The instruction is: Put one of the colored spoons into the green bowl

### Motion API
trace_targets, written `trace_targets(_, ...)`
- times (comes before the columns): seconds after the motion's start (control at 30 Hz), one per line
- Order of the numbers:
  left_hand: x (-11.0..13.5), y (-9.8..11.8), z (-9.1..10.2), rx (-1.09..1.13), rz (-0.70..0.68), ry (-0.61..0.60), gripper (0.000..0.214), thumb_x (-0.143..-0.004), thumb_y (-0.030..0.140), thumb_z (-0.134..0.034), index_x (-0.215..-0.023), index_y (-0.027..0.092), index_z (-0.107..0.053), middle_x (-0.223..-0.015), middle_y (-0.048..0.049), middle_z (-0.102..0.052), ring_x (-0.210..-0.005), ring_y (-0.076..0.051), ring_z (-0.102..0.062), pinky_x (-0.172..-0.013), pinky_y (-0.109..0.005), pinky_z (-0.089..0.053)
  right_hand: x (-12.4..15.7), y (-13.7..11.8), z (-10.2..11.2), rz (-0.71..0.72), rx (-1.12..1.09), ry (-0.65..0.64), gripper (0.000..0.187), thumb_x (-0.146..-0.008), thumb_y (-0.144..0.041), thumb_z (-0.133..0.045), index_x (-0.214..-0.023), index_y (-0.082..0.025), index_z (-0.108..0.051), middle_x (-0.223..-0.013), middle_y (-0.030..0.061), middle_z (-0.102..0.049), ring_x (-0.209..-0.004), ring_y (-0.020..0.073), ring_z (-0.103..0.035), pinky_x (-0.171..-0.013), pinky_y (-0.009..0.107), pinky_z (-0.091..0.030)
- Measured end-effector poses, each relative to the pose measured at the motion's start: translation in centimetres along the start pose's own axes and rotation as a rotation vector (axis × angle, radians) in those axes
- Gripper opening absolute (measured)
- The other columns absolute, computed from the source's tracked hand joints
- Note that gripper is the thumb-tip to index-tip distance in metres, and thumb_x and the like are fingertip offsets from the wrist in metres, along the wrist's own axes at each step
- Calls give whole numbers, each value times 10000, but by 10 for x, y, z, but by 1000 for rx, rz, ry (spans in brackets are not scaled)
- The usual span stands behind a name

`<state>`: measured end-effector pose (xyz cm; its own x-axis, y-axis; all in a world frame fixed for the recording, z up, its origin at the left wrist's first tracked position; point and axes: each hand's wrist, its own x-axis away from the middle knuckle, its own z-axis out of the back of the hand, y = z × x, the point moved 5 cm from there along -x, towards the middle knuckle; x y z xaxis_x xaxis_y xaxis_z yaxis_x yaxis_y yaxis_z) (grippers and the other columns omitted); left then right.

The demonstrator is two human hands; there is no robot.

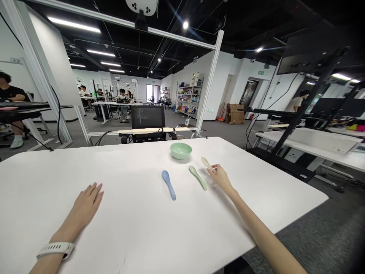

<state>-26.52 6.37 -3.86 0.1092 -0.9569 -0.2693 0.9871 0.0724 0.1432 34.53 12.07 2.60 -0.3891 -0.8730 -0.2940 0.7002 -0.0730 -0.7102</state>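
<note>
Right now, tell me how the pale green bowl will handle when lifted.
The pale green bowl looks glossy, so it may feel slippery. Sitting low and wide, it probably resists tipping. If it is ceramic, it could chip.

Count recorded: one green bowl [181, 150]; three spoons, being one blue spoon [169, 185], one green spoon [197, 177] and one cream spoon [207, 164]; two hands, being one left hand [84, 204] and one right hand [221, 179].

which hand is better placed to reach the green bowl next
Right, probably: the right hand holds the cream spoon and sits close to the green bowl, while the left hand lies flat on the table, farther away.
</note>
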Motion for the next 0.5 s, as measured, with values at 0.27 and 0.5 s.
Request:
trace_targets(0.27,-1,-4,-5,19,-13,40,779,-955,497,-223,-1490,67,-592,-1609,-211,-567,-1524,-362,-503,-1250,-563,-417,-25,52,17,-27,-4,51,174,-844,-389,-666,-816,-222,-625,-887,100,-740,-872,264,-657,-787,346,-476)
trace_targets(0.5,-3,-5,-5,6,-3,13,809,-949,510,-192,-1495,60,-584,-1614,-215,-561,-1542,-370,-480,-1251,-579,-410,-24,60,11,-16,11,55,318,-815,-528,-703,-769,-218,-648,-871,116,-753,-847,276,-656,-772,370,-480)
